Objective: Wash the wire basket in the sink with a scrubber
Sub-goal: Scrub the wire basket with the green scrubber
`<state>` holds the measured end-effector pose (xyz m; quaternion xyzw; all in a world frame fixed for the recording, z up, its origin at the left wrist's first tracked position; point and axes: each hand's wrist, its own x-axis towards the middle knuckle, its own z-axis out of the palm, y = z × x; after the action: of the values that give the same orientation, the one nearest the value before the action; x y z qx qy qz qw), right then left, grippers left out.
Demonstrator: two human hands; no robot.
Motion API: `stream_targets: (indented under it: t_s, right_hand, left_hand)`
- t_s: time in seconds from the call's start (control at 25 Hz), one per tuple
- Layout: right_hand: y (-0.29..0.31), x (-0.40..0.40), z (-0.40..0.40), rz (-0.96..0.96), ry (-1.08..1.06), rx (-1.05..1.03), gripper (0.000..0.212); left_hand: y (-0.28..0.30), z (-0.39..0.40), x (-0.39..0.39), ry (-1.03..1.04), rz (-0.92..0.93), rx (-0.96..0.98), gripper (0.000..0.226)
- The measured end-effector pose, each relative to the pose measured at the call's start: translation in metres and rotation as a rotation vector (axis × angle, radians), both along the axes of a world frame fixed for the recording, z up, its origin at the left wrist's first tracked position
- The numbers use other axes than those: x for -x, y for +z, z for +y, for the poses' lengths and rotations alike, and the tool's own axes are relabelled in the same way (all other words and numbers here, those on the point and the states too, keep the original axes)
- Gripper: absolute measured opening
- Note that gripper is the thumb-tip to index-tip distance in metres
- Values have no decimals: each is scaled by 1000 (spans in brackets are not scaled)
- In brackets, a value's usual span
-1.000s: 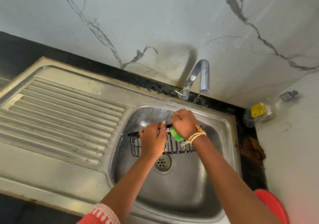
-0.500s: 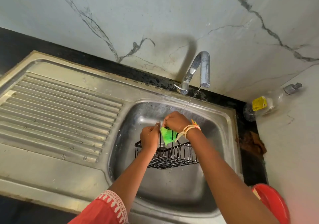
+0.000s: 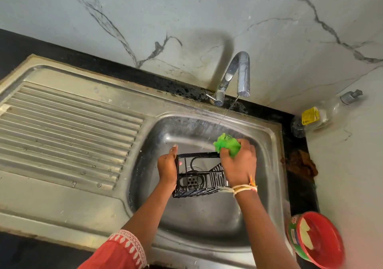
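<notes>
Steel sink (image 3: pixel 271 165), thin water stream from tap (image 3: pixel 238 72). Black wire basket (image 3: pixel 199 177) held over the drain, open side up. Left hand (image 3: pixel 167 168) grips its left end; right hand (image 3: pixel 238 163) fingers curled round green scrubber (image 3: pixel 227 144) at far right rim.

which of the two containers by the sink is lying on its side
The clear bottle with the yellow label, in the far corner by the wall, lies on its side. The red tub in the near corner does not.
</notes>
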<state>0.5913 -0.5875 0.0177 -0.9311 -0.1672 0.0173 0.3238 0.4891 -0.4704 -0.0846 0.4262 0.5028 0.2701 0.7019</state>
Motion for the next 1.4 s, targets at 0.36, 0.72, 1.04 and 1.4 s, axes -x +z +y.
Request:
stream_targets:
  t_s: [0.36,0.72,1.04,1.4]
  right_hand:
    - [-14,40,-20,-308,114,-96,34]
    - [-35,77,-13,-216,179,81,45]
    - [-42,26,-42,-293,223,-66,29]
    - [-39,29,-33,-468,493,-40,33]
  left_hand:
    - [45,-4,8,-383,116,-640,45]
    - [44,-39,5,-225,85,-489,62]
    - [40,-31,-1,-250,112,-486,62]
    - [37,-31,-1,-235,100,-543,63]
